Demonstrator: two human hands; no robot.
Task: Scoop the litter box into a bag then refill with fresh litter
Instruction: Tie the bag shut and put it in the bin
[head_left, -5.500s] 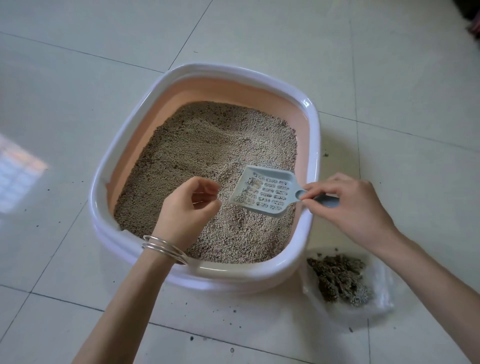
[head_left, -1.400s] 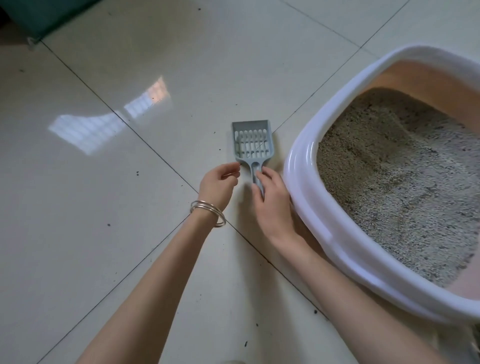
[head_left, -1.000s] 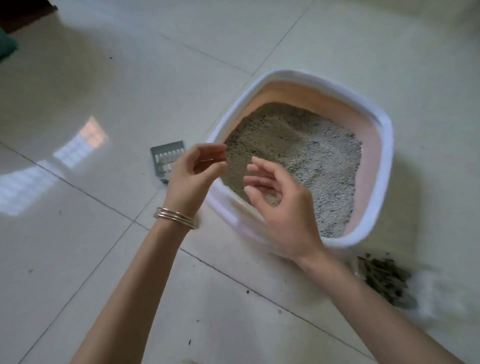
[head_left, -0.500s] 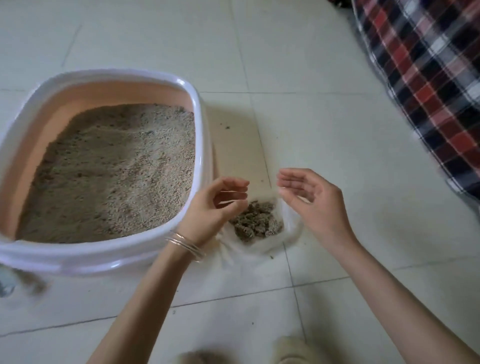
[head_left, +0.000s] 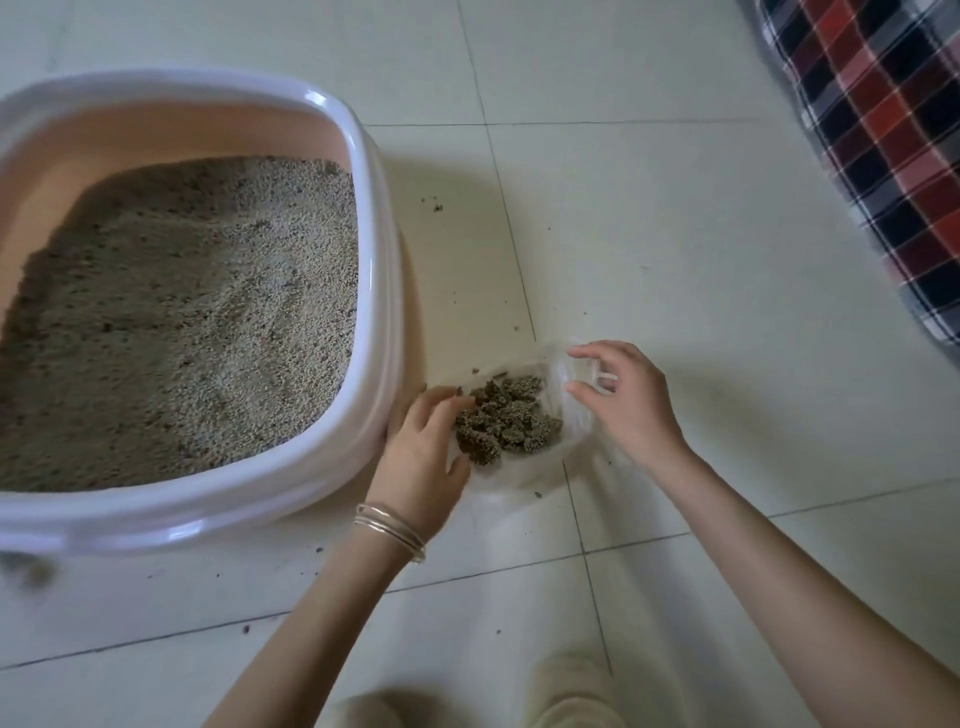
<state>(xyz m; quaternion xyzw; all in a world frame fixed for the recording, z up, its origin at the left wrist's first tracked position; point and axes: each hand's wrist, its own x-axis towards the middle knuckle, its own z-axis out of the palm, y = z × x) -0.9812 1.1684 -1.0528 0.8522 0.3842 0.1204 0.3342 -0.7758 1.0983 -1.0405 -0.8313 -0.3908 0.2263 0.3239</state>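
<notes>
While the clear plastic bag lies open on the tiled floor just beside the litter box, both hands are at its mouth. The bag sits at about five o'clock from the box, close to the box's rounded near corner, and holds a heap of dark scooped clumps. The left hand, with thin metal bangles at the wrist, rests at the bag's nine o'clock edge, between the bag and the box wall; its fingers are spread and nearly straight, lying on the plastic rim, and I cannot tell whether they pinch it. The right hand is at the bag's three o'clock edge, its fingers loosely curled with thumb and forefinger apart around the raised film; whether it actually has hold of the plastic is unclear.

The box has a white rim and peach inner wall, and is filled with pale grey-beige litter, banked higher toward its far side. Dark crumbs speckle the floor at the box's three o'clock side. A red, black and white checked cloth lies at two o'clock in the view.
</notes>
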